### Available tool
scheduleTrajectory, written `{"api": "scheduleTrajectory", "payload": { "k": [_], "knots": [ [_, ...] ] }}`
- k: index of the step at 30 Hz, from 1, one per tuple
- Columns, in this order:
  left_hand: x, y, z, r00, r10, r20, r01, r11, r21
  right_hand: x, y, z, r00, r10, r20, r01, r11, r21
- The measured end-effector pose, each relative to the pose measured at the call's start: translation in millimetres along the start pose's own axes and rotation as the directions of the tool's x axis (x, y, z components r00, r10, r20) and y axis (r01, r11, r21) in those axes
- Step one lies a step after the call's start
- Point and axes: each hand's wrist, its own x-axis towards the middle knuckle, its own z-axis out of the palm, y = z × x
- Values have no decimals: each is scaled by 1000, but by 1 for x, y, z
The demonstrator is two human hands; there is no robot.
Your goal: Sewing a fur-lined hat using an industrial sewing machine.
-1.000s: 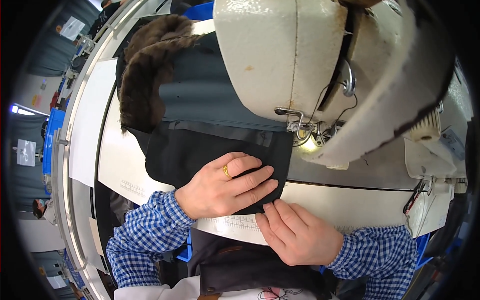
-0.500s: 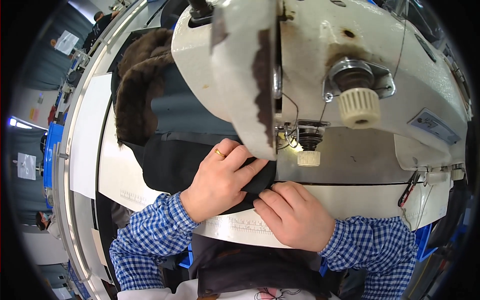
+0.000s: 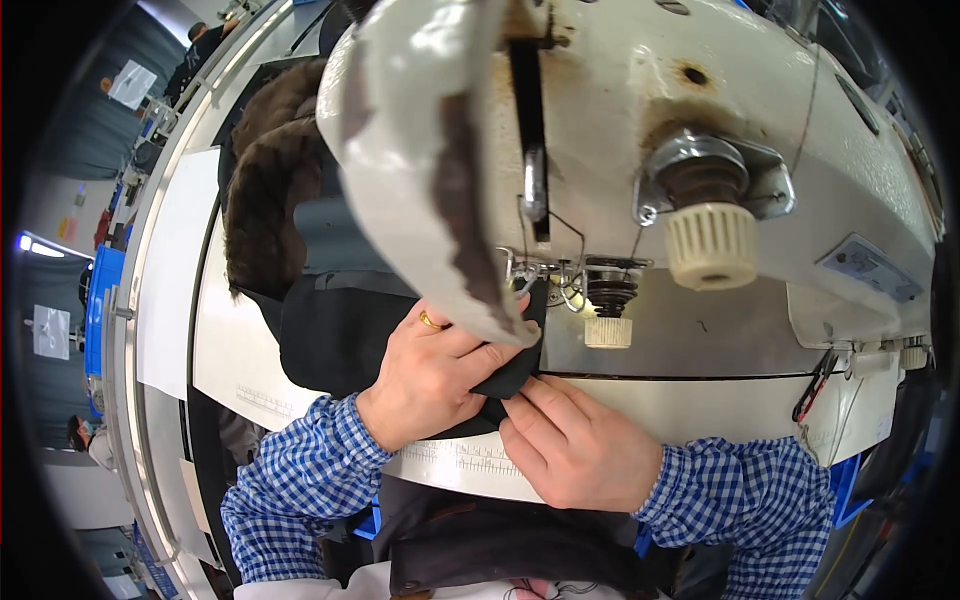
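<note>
Dark fabric (image 3: 330,335), with brown fur (image 3: 255,215) and slate-grey lining (image 3: 320,237) at its back, lies beside the needle area of a white sewing machine (image 3: 600,120). My left hand (image 3: 425,380) grips the black piece close to the presser area, its fingers bent and their tips partly behind the blurred machine guard (image 3: 420,170). Lower right, my right hand (image 3: 580,450) pinches the front corner of that piece, fingertips closed on its edge. The thumb of my left hand is hidden.
The white table edge (image 3: 470,470) carries a printed scale. Red-handled snips (image 3: 812,395) lie at right, near a blue bin (image 3: 850,490). A white sheet (image 3: 175,280) and a metal rail stand at left. Co-workers (image 3: 195,55) are visible beyond, along the far left.
My view has shifted nearer the machine's front. My left hand has moved up toward the needle area, fingers bending; my right hand has risen slightly with the fabric corner.
</note>
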Motion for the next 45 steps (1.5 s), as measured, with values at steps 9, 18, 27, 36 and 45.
{"api": "scheduleTrajectory", "payload": {
  "k": [9, 18, 27, 36, 45],
  "knots": [
    [8, -8, -2, 999, 13, 49, -10, 998, -61, 1, 5, -2, 999, 14, 52, -13, 1000, -13],
    [18, -12, -2, 998, -22, 63, 24, 999, -39, 13, 15, -1, 954, 285, 95, -300, 926, 230],
    [29, -25, -24, 939, 191, 286, -211, 977, 39, -2, 13, -3, 985, 49, 168, -133, 832, 538],
    [7, -32, -14, 919, 392, 44, -392, 920, -3, -5, -2, -3, 998, 64, -27, -57, 974, 220],
    [-1, -7, -11, 979, 200, 38, -201, 979, 19, -4, -1, -4, 1000, 12, 5, -12, 1000, -2]
  ]
}}
